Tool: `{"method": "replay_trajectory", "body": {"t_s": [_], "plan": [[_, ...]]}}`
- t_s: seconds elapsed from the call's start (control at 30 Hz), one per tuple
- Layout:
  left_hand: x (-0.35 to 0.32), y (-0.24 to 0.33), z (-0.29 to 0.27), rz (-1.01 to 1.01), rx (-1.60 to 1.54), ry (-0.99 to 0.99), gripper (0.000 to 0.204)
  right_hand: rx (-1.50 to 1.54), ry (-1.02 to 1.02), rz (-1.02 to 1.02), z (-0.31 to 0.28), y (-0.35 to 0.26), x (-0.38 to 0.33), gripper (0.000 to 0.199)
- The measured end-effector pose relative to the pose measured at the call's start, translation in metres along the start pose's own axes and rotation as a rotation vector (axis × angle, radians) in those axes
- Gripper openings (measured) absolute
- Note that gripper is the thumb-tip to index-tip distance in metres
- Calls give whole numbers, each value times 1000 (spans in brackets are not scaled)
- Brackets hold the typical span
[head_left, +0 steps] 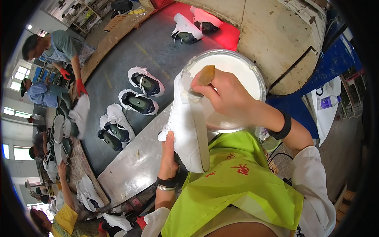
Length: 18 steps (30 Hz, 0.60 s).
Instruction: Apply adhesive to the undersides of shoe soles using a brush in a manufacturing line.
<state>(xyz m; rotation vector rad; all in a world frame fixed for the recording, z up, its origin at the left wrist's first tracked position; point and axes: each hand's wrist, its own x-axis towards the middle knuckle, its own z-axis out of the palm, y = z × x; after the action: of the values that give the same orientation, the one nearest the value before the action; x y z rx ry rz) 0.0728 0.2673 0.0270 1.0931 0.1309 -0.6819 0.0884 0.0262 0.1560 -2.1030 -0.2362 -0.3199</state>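
A white sneaker (186,132) stands tilted in front of me, its sole side turned right. My left hand (169,158) is closed on its lower left side, thumb up; the other fingers are hidden behind it. My right hand (227,93) grips a brush (207,75) by its wooden handle. The brush's working end is mostly hidden at the shoe's upper edge, where pale smears show. Just behind my right hand is a round metal basin (258,73) of white liquid, its rim crusted.
White sneakers with dark insoles, such as this pair (138,93), rest on a dark conveyor belt (114,79). A metal ledge (130,156) runs along its near side. At the far end, red light falls on a shoe (205,19) beside a worn cream machine housing (272,35). Co-workers stand across the belt.
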Motion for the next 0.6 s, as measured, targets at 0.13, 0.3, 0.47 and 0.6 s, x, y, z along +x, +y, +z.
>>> {"method": "replay_trajectory", "body": {"t_s": [0.13,0.3,0.47,0.6], "plan": [[-5,9,6,-20,-8,-7,58,-105,-96,-107,-6,7,-7,16],[-7,19,10,15,-121,9,58,-448,-89,-67,-28,19,-5,21],[10,20,21,19,-290,-28,59,-308,158,220,-8,118,-11,22],[26,11,9,107,-208,-2,54,-518,58,413,1,125,-12,20]]}}
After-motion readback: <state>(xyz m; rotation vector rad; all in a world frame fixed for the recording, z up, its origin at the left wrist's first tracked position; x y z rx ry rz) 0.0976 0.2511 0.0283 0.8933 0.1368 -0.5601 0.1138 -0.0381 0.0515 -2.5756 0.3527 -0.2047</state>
